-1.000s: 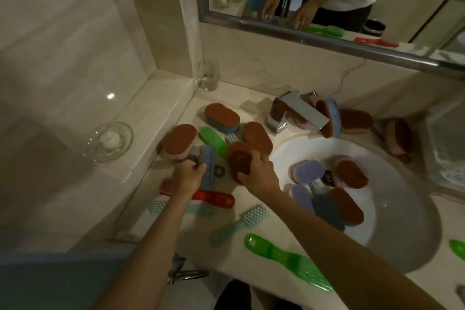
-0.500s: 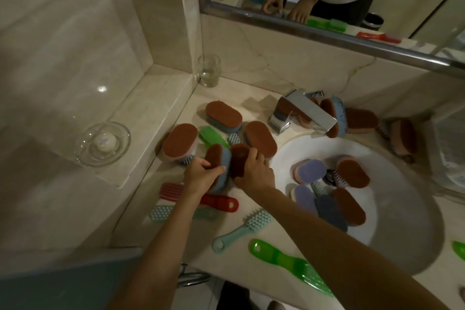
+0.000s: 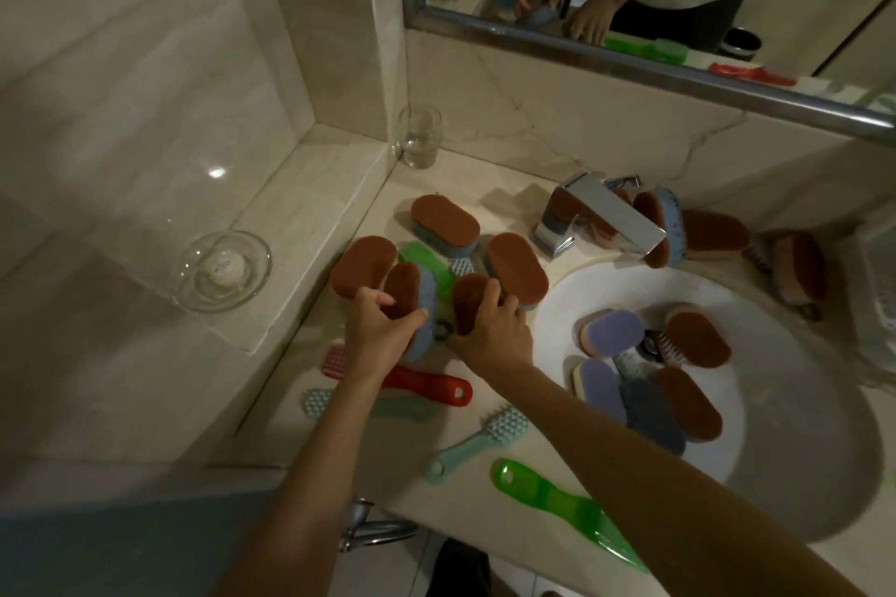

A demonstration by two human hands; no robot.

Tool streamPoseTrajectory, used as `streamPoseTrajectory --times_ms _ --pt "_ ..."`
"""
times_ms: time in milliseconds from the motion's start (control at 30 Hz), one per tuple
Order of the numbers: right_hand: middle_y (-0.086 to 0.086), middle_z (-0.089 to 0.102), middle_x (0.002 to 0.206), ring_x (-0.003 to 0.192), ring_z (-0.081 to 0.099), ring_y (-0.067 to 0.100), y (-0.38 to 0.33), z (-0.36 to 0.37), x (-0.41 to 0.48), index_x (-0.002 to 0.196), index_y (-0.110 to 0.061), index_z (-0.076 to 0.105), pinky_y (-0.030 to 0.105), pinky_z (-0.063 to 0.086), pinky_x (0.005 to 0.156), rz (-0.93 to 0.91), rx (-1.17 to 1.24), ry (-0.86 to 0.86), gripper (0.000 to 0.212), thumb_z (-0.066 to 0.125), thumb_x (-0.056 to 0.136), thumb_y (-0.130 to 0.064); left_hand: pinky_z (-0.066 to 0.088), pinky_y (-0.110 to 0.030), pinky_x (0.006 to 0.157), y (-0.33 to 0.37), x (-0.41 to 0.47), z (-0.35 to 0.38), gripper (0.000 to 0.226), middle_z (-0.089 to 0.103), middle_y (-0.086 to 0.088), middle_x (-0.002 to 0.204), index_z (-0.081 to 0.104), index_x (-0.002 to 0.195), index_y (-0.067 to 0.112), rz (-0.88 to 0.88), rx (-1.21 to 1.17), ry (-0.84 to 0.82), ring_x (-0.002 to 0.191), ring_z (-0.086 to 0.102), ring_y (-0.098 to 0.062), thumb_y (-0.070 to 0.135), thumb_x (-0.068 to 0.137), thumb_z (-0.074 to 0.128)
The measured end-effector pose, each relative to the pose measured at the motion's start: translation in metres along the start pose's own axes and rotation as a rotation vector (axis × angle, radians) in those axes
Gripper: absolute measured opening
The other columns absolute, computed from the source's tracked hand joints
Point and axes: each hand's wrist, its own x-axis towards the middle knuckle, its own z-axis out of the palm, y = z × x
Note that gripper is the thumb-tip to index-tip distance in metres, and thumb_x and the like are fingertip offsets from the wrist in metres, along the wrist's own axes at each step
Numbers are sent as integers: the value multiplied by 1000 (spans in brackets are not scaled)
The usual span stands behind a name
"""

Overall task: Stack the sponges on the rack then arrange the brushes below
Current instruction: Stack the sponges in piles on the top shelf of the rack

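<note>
Closest to me, along the near rim of the basin [image 3: 800, 451], a green brush [image 3: 557, 507] lay flat, its handle end pointing left, away from the basin. Farther on, a red brush [image 3: 426, 385] lay crosswise, handle toward the basin.

Beyond them, left of the basin, both hands were busy. The left hand [image 3: 380, 330] had fingers and thumb curled round a blue-backed sponge [image 3: 412, 296]. The right hand [image 3: 489, 335] pinched a brown sponge [image 3: 468, 301] from above.

A second before, the left hand's sponge had sat lower with its blue back up. Now it stood on its long edge, brown face turned away from the basin, long axis running away from me. The brown sponge stood much the same way beside it, a narrow gap between them.

I judged the pair was being gathered for the rack, so stacking had not begun. More sponges lay loose in the basin and around the tap [image 3: 601, 218] behind it. Whether the white slotted thing [image 3: 880, 286] right of the basin was the rack, I could not tell.
</note>
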Motion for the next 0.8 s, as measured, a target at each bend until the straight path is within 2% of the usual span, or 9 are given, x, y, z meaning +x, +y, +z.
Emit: streamPoseTrajectory --times_ms 100,233,367,467,567,700,800 --pt "16 38 132 119 45 38 0 -16 -6 140 -15 18 45 46 93 3 159 1 85 67 76 -42 39 -28 72 10 -2 -4 39 49 -4 109 47 103 12 50 6 20 92 45 -15 21 76 73" --pt "11 41 131 111 52 34 4 -47 -11 137 -24 22 41 50 89 -10 360 55 77 64 76 -46 35 -20 60 35 -7 -8 43 50 -10 120 48 110 10 117 -4 43 93 46 -15 17 75 73" --pt "9 42 135 116 50 29 14 -97 -24 140 -24 19 33 43 86 -50 471 124 93 61 61 -50 36 -26 74 69 -19 -3 49 48 -9 126 46 115 14 204 -13 11 98 46 -15 17 74 72" --pt "8 44 135 117 51 28 29 -135 -30 140 -27 21 42 48 95 -54 576 235 96 70 60 -47 38 -25 78 102 -31 8 56 50 -9 125 44 120 14 299 -19 -11 105 52 -19 16 72 73" --pt "6 47 130 113 54 26 54 -180 -37 134 -27 32 48 50 93 -100 627 376 93 69 52 -52 38 -24 85 144 -52 28 68 50 -9 128 41 131 13 425 11 -40 115 51 -23 17 71 74" --pt "4 45 130 115 51 21 99 -241 -53 129 -31 35 45 50 96 -183 634 537 78 77 64 -36 37 -29 98 200 -88 60 74 43 -9 135 37 139 12 599 84 -84 124 45 -24 21 75 72" --pt "2 46 128 119 48 20 137 -283 -64 127 -30 37 42 46 101 -222 594 655 70 77 70 -35 38 -27 94 235 -119 90 71 40 -9 131 39 137 11 737 137 -132 119 48 -24 20 75 72"
